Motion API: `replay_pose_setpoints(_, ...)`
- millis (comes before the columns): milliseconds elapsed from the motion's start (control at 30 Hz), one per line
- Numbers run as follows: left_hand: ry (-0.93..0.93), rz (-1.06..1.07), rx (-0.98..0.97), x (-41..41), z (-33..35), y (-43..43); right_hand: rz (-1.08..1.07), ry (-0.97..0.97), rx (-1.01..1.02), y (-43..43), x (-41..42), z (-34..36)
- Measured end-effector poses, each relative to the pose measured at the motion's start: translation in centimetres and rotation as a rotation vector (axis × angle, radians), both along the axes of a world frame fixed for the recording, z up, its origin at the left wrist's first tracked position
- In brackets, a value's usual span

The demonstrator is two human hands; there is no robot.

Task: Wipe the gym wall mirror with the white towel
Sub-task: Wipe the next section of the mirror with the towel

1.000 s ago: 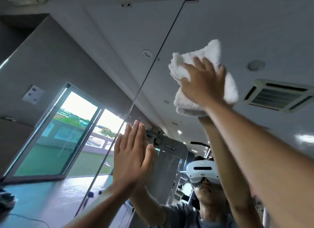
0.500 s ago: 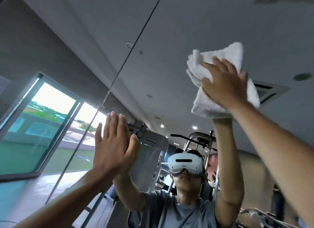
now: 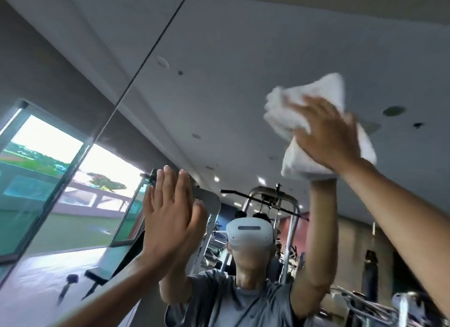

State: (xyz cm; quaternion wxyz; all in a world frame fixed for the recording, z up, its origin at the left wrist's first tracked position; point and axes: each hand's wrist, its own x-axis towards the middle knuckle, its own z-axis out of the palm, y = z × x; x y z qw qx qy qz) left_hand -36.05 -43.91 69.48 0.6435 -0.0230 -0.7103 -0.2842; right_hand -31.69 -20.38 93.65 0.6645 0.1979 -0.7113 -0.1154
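**Towel pinned high on mirror under R hand; L hand flat on glass**

R hand (image 3: 326, 136) is up high w/ arm stretched. Its fingers are spread and mostly straight across the white towel (image 3: 323, 90), pushing it against the mirror (image 3: 243, 58). No clear curl round the cloth. The hand's edges are blurred, so thumb detail can't be told. The towel is bunched and sits btwn palm and glass. It sticks out above the fingertips and to their left, and a thick fold hangs below the heel of the hand, near the wrist. The reflected forearm comes up to meet the towel from directly underneath.

L hand (image 3: 168, 219) is lower and well left of the R hand. Fingers are straight, close together and pointing up. The palm is flat on the mirror, touching its own reflection, and it holds nothing.

Up and left of the L hand, a dark seam (image 3: 151, 51) splits the mirror into panels. Further left, a window (image 3: 48, 168) shows in the glass w/ green outside.

Btwn the two hands and lower down, the reflection shows the person in a white headset (image 3: 249, 231) and grey T-shirt (image 3: 231, 302). Just above the headset is a metal gym machine frame (image 3: 261, 190). There is more gear under the R forearm, too blurred to name.
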Motion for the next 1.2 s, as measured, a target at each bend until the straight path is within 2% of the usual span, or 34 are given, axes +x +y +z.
replay_pose_setpoints(67,0.021,-0.038,0.083,0.3,0.4,1.5,0.008,0.037,-0.301,-0.5,-0.3,-1.2)
replay_pose_setpoints(100,0.03,-0.045,0.11,0.3,0.4,2.3,-0.012,0.052,-0.31,-1.1,-0.5,-2.6)
replay_pose_setpoints(133,0.035,-0.046,0.124,0.4,0.5,3.0,-0.03,0.06,-0.22,-1.6,-0.7,-4.2)
replay_pose_setpoints(167,0.039,-0.046,0.131,0.5,0.5,3.9,-0.038,0.037,-0.046,-1.6,-0.9,-5.9)
replay_pose_setpoints(300,0.051,-0.059,0.089,1.0,0.6,8.1,-0.035,-0.062,0.826,3.7,-0.1,-8.4)
replay_pose_setpoints(333,0.057,-0.06,0.06,1.1,0.7,9.1,-0.05,-0.071,0.915,5.3,0.1,-7.5)
replay_pose_setpoints(367,0.068,-0.064,0.029,1.2,0.8,10.2,-0.07,-0.061,0.918,7.1,0.4,-6.4)
replay_pose_setpoints(433,0.072,-0.077,-0.01,1.7,1.1,12.2,-0.053,-0.02,0.679,10.3,1.0,-3.8)
replay_pose_setpoints(567,0.083,-0.084,-0.066,2.1,1.2,16.1,0.028,0.099,-0.293,13.2,1.7,-2.9)
replay_pose_setpoints(600,0.089,-0.072,-0.095,2.2,1.0,17.1,0.01,0.109,-0.407,12.8,1.6,-3.6)
replay_pose_setpoints(633,0.093,-0.068,-0.114,2.1,0.9,18.2,-0.01,0.099,-0.407,12.4,1.5,-4.6)
replay_pose_setpoints(667,0.102,-0.071,-0.128,2.2,0.8,19.2,-0.029,0.072,-0.305,12.2,1.4,-5.7)
replay_pose_setpoints(767,0.134,-0.09,-0.189,2.7,0.3,22.2,-0.087,-0.039,0.3,14.6,2.1,-7.5)
replay_pose_setpoints(833,0.142,-0.072,-0.232,3.0,0.0,24.0,-0.116,-0.021,0.661,18.1,2.8,-6.9)
replay_pose_setpoints(900,0.135,-0.05,-0.223,3.0,0.0,25.1,-0.142,0.019,0.806,21.5,3.0,-5.8)
replay_pose_setpoints(933,0.132,-0.042,-0.217,3.1,0.2,25.5,-0.154,0.041,0.782,23.1,3.1,-5.1)
replay_pose_setpoints(967,0.134,-0.03,-0.228,3.2,0.3,25.9,-0.148,0.057,0.673,24.2,3.3,-4.5)
replay_pose_setpoints(1100,0.169,0.031,-0.349,3.8,0.5,27.6,-0.096,0.147,-0.169,24.1,3.3,-5.4)
replay_pose_setpoints(1133,0.17,0.027,-0.349,4.0,0.6,28.1,-0.103,0.142,-0.283,23.4,3.2,-6.3)
replay_pose_setpoints(1167,0.171,0.022,-0.348,4.2,0.7,28.8,-0.112,0.128,-0.294,22.9,3.1,-7.5)
replay_pose_setpoints(1200,0.17,0.018,-0.358,4.4,0.7,29.4,-0.121,0.109,-0.195,22.9,3.2,-8.6)
